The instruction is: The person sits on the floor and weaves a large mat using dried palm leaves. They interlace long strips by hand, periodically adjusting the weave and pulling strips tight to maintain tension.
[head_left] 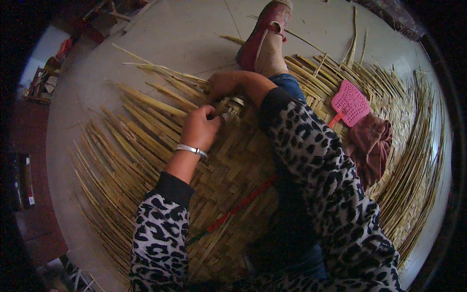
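Note:
A large mat woven from flat split strips, bamboo by their look, (243, 160) lies beneath my arms, with long loose strip ends (141, 114) fanning out at its left. My left hand (199, 127), a silver bangle at its wrist, is closed with thumb and fingers pinched on a strip at the mat's far edge. Just beyond it my right hand (228, 83) bends down over the strips with curled fingers; their tips are hidden, so what they hold does not show. A small bunch of folded strips (231, 107) sits between both hands.
My leg in blue jeans crosses the mat, ending in a red shoe (265, 36). At right lie a pink fly swatter (350, 103), a brown cloth (369, 146) and long loose strips (418, 165). A narrow red strip (241, 204) lies on the mat. Pale tiled floor (170, 24) surrounds it.

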Demonstrator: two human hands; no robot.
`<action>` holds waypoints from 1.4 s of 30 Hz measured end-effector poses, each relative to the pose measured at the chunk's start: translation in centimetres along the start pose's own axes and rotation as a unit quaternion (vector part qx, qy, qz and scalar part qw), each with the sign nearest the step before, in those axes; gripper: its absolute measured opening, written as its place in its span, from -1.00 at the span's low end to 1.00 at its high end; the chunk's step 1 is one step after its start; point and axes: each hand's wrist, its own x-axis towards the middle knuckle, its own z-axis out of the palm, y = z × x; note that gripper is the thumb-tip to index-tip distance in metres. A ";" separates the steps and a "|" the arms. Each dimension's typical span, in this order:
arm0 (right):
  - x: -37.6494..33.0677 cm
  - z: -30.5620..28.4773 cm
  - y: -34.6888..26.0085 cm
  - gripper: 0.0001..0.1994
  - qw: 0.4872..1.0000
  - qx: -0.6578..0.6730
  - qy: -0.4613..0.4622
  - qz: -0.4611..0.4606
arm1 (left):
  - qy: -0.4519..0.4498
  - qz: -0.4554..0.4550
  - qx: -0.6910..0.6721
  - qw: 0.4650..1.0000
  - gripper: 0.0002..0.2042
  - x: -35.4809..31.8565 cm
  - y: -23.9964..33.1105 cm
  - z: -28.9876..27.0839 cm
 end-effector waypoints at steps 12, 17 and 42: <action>-3.2 -0.3 -2.8 -0.61 0.946 0.259 0.122 0.152 | 0.137 -0.139 -0.054 0.979 -0.71 -0.4 0.1 0.8; -4.9 -0.7 -3.0 -0.58 0.933 0.346 0.085 0.059 | 0.107 -0.151 0.040 0.982 -0.70 1.2 -1.0 1.1; -4.2 4.4 -7.6 -0.60 0.885 -0.283 0.360 0.086 | -0.069 0.029 0.349 0.934 -0.71 -4.4 1.3 4.1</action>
